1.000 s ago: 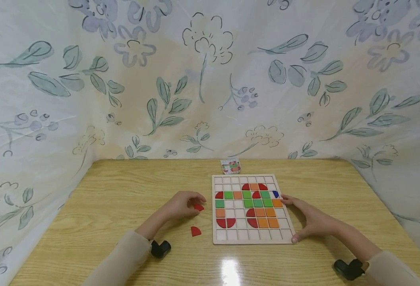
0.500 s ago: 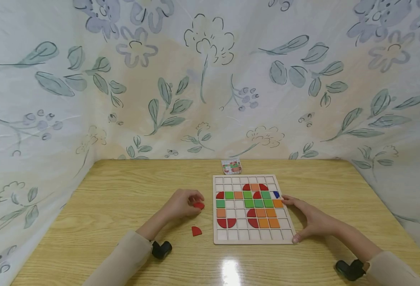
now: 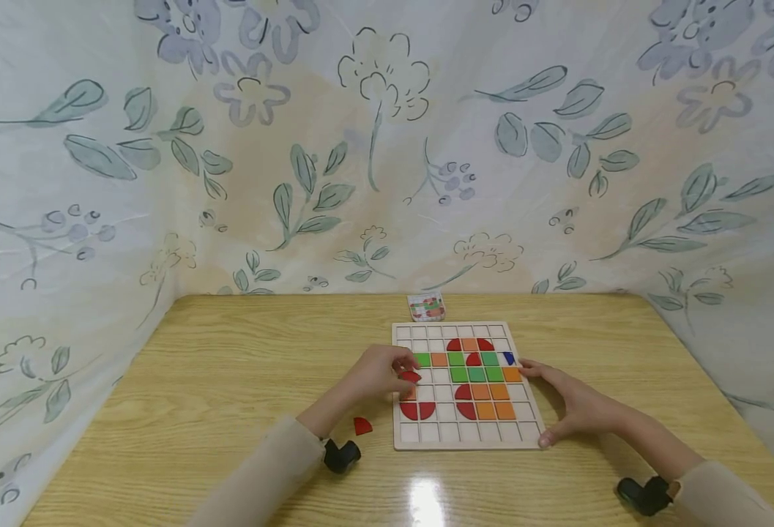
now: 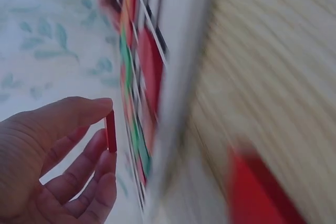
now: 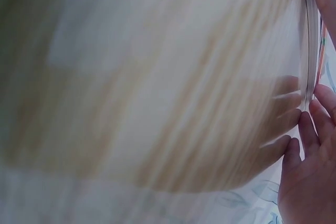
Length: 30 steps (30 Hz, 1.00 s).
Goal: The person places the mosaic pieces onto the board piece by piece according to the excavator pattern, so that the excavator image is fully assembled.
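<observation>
My left hand (image 3: 376, 369) pinches a red quarter-circle tile (image 3: 411, 377) between thumb and fingers, over the left columns of a wooden grid board (image 3: 449, 445). In the left wrist view the tile (image 4: 110, 131) stands edge-on at the fingertips, apart from the board (image 4: 181, 51). My right hand (image 3: 578, 406) rests against the board's right side, fingers spread along the edge, thumb at the near corner. The right wrist view shows its fingers (image 5: 310, 129) lying along that edge. Green, orange and red tiles fill many cells; my left hand hides some.
A loose red quarter-circle tile (image 3: 362, 426) lies on the table left of the board. Behind the board is a small pattern card (image 3: 427, 307). A blue tile (image 3: 508, 359) sits near the right edge. Floral cloth (image 3: 387, 146) hangs behind the wooden table (image 3: 242, 337).
My left hand has picked the red quarter-circle tile up from the table and carried it right, over the board. My right hand has stayed at the board's edge.
</observation>
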Tool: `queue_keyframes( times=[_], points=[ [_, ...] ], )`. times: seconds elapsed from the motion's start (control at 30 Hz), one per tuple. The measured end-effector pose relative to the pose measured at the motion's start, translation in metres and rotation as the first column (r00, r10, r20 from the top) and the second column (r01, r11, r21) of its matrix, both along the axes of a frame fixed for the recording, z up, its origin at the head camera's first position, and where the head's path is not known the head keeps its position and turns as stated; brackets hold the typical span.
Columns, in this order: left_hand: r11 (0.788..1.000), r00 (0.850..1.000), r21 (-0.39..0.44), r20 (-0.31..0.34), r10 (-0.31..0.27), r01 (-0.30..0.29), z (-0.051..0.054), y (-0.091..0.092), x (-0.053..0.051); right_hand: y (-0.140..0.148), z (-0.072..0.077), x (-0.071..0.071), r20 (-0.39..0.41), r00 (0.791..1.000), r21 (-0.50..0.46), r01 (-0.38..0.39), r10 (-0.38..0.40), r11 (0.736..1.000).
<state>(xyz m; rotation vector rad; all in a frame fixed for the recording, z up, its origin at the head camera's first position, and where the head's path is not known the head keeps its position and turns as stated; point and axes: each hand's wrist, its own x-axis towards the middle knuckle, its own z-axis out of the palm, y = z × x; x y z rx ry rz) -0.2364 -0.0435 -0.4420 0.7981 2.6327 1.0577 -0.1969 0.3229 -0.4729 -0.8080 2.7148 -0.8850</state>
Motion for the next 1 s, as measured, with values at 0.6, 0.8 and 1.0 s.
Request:
queue_keyframes(
  times=[0.6, 0.8, 1.0],
  points=[
    [0.973, 0.961, -0.169, -0.2, -0.192, 0.159, -0.002, 0.128, 0.014, 0.001, -0.005, 0.001, -0.01, 1.0, -0.011, -0.01, 0.01, 1.0],
    [0.974, 0.96, -0.177, -0.218, -0.177, 0.139, -0.012, 0.149, 0.013, 0.001, -0.007, 0.001, -0.001, 1.0, -0.012, 0.0, 0.0, 1.0],
    [0.972, 0.96, -0.185, -0.215, -0.181, 0.143, -0.017, 0.161, 0.011, 0.002, -0.005, -0.001, 0.008, 1.0, -0.013, 0.004, -0.004, 1.0]
  ],
)
